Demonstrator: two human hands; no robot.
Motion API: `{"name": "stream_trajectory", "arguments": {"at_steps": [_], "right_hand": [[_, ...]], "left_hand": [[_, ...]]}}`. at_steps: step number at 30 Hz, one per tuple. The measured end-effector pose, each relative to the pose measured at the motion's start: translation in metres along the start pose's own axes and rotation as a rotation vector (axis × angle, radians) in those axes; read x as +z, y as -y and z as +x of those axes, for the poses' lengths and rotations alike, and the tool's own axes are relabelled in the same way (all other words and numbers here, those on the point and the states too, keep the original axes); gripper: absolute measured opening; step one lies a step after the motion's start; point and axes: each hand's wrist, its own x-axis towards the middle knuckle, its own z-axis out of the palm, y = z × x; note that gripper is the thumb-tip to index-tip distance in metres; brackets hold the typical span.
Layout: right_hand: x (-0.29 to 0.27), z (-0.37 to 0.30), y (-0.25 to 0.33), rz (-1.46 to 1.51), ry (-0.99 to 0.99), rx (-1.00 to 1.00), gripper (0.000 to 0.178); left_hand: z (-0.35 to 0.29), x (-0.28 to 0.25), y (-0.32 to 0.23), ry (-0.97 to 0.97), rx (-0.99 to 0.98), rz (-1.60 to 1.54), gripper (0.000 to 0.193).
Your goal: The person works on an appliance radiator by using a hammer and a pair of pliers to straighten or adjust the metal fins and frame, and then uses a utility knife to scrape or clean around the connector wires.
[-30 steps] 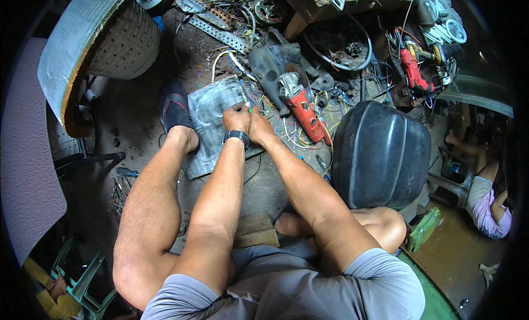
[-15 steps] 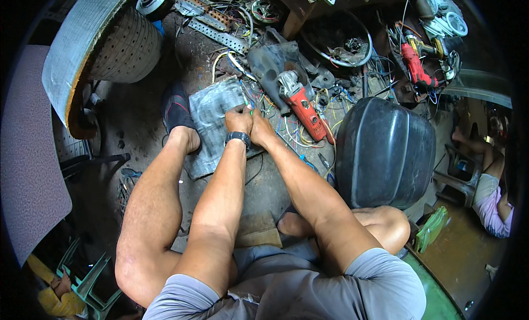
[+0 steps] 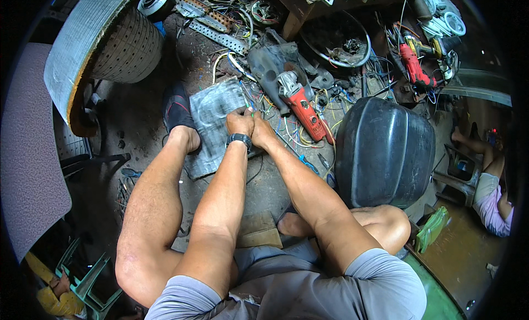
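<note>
Since half a second earlier, the two hands had shifted only very slightly toward the lower right, while the things around them lay as before. Near the centre of the frame, a thin green wire [image 3: 253,114] showed where the hands met, above the right edge of a worn grey sheet [image 3: 212,133]. The left hand [image 3: 239,123], with a black wristwatch [image 3: 238,140] at its wrist, was curled with its fingers drawn in. The right hand [image 3: 261,133] was bent inward against it, the two close together; the fingertips were too small and hidden to tell which of them gripped the wire

A dark shoe [image 3: 177,112] with red trim stood at the sheet's left edge. Just right of the hands, among loose coloured wires, lay a red angle grinder [image 3: 305,112], its metal head toward the top of the frame and near a dark moulded part [image 3: 267,72]. A blue-handled screwdriver [image 3: 308,164] lay beside the right forearm, and a black ribbed plastic shell [image 3: 386,155] filled the area right of centre

Farther out, a perforated metal strip [image 3: 219,38] and a metal-rimmed round pan [image 3: 361,58] lay along the top, with a red power tool [image 3: 417,68] at upper right. A perforated drum [image 3: 129,47] occupied the upper left. At lower right was a green plastic bag [image 3: 432,230], and beyond it, at the right edge, a person in a lilac shirt [image 3: 498,216]
</note>
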Motion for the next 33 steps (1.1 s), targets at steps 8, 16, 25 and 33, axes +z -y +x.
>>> {"name": "stream_trajectory", "arguments": {"at_steps": [8, 16, 25, 33], "right_hand": [[0.003, -0.001, -0.004, -0.027, 0.011, 0.022, 0.060], [0.003, -0.006, -0.003, 0.003, -0.004, 0.003, 0.062], [0.007, -0.008, -0.020, -0.011, 0.003, -0.017, 0.073], [0.007, -0.016, -0.020, -0.008, -0.010, 0.020, 0.061]], "left_hand": [[0.007, 0.008, 0.016, -0.032, 0.069, 0.012, 0.032], [0.004, 0.007, 0.017, -0.043, 0.044, 0.013, 0.031], [-0.011, 0.008, 0.015, -0.015, 0.021, 0.032, 0.032], [-0.016, 0.007, 0.014, -0.004, -0.007, 0.097, 0.032]]}}
